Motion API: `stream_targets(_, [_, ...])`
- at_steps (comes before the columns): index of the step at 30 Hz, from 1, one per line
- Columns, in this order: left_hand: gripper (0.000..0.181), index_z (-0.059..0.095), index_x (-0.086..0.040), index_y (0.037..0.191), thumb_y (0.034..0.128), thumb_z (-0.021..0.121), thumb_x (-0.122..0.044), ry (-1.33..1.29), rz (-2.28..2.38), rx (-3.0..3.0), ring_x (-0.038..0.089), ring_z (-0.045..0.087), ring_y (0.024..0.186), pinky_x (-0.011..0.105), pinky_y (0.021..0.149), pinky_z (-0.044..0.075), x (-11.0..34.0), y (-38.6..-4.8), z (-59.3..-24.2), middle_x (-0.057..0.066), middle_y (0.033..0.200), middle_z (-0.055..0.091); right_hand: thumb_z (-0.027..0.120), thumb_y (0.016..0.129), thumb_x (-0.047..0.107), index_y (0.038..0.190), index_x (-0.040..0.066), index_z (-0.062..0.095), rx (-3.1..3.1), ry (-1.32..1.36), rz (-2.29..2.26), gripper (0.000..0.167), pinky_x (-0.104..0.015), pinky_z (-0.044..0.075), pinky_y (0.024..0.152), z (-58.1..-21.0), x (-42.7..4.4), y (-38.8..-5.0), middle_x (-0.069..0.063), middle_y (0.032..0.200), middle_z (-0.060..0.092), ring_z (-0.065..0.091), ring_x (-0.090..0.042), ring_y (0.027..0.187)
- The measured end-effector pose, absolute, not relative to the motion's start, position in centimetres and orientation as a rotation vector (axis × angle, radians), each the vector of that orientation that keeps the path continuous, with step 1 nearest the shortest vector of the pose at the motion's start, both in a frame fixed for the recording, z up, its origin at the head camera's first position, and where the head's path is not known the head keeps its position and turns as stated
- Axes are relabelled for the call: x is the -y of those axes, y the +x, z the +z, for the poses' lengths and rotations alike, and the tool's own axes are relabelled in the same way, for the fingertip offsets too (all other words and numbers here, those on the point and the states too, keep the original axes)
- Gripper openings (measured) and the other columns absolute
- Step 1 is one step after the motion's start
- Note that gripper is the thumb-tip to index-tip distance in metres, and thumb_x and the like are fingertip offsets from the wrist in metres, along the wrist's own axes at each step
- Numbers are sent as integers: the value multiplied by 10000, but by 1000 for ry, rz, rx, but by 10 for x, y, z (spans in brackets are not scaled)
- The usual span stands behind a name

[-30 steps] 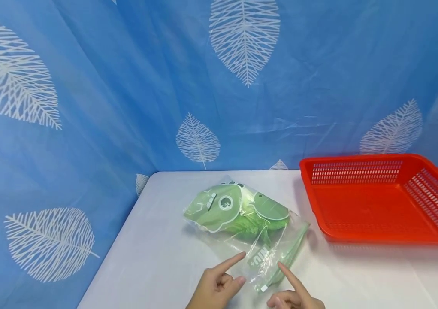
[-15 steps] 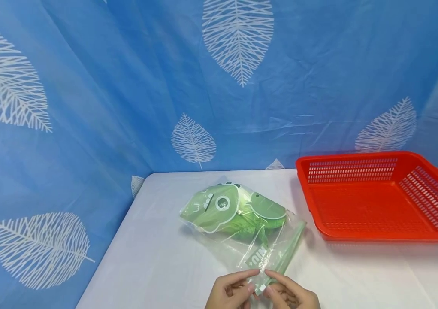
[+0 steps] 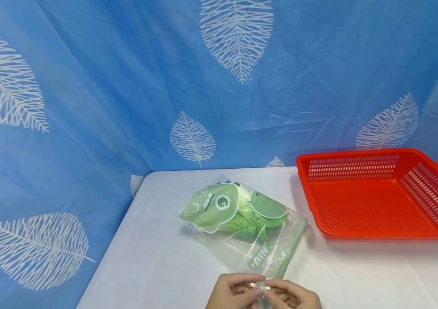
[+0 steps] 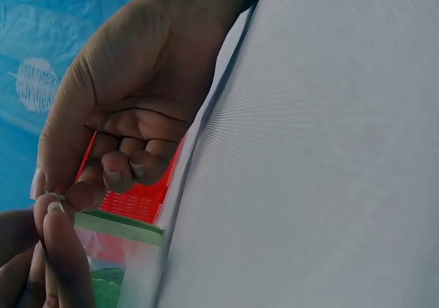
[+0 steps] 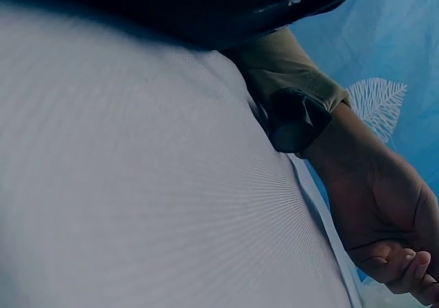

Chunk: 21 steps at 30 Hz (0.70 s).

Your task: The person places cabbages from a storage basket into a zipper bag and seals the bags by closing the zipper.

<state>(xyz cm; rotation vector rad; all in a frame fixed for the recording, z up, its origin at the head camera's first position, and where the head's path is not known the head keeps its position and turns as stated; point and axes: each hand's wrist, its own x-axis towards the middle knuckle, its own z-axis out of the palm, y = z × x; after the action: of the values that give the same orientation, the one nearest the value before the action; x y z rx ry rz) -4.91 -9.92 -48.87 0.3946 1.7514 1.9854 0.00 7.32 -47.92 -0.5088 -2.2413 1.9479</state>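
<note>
A clear zip bag (image 3: 212, 208) with a green cartoon print lies on the white table, a green leafy vegetable (image 3: 243, 223) inside. Its green zip strip (image 3: 294, 244) runs toward me along the right side. At the bag's near corner, my left hand (image 3: 234, 292) and right hand (image 3: 295, 295) pinch the end of the strip, fingertips almost meeting. In the left wrist view, the right hand (image 4: 137, 75) reaches down from the top, its thumb and index fingertip close to the left fingers (image 4: 65, 253). Fingertips mostly hide the strip's end.
A red plastic basket (image 3: 311, 201) with slotted sides stands at the right of the table (image 3: 149, 240). Behind and to the left hangs a blue curtain (image 3: 126, 86) with white leaf prints. The left wrist carries a black device (image 5: 296, 121).
Both hands, earlier apart with index fingers extended, have come together at the bag's near corner and now pinch it. The bag has stayed nearly in place.
</note>
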Motion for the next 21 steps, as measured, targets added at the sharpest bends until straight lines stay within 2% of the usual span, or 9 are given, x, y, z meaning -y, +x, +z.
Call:
stream_targets(5, [263, 782, -40, 1161, 926, 758, -154, 351, 2011, -1754, 9, 628, 614, 136, 557, 507, 98, -49, -485, -7, 770, 744, 864, 773, 44, 936, 131, 829, 2260, -370, 1934, 188, -323, 598, 547, -478, -77, 4, 30, 728, 732, 703, -159, 629])
stream_targets(9, [254, 787, -22, 1132, 906, 775, -137, 342, 2018, -1746, 13, 652, 634, 142, 565, 517, 97, -48, -484, 8, 793, 757, 846, 802, 65, 970, 113, 828, 2248, -355, 1999, 176, -345, 611, 569, -478, -79, 7, 10, 769, 752, 729, -182, 666])
stream_targets(14, [243, 791, 6, 1097, 899, 780, -136, 360, 2010, -1781, 32, 684, 658, 140, 571, 523, 98, -46, -483, 62, 838, 770, 859, 811, 169, 1016, 77, 824, 2238, -616, 2175, 227, -324, 611, 602, -483, -79, 2, -72, 817, 757, 725, -195, 712])
stream_targets(17, [231, 803, -15, 1076, 889, 789, -150, 307, 1989, -1811, 34, 671, 632, 143, 562, 521, 97, -45, -481, 68, 823, 767, 861, 807, 177, 1024, 45, 819, 2202, -776, 2214, 258, -297, 606, 612, -486, -80, -7, -107, 837, 759, 724, -195, 724])
stream_targets(21, [212, 822, -71, 1050, 868, 810, -178, 209, 1946, -1835, 51, 665, 618, 161, 564, 532, 95, -46, -478, 77, 820, 765, 853, 817, 137, 1021, 4, 809, 2179, -775, 2110, 248, -262, 600, 635, -484, -87, -19, -110, 847, 768, 733, -193, 716])
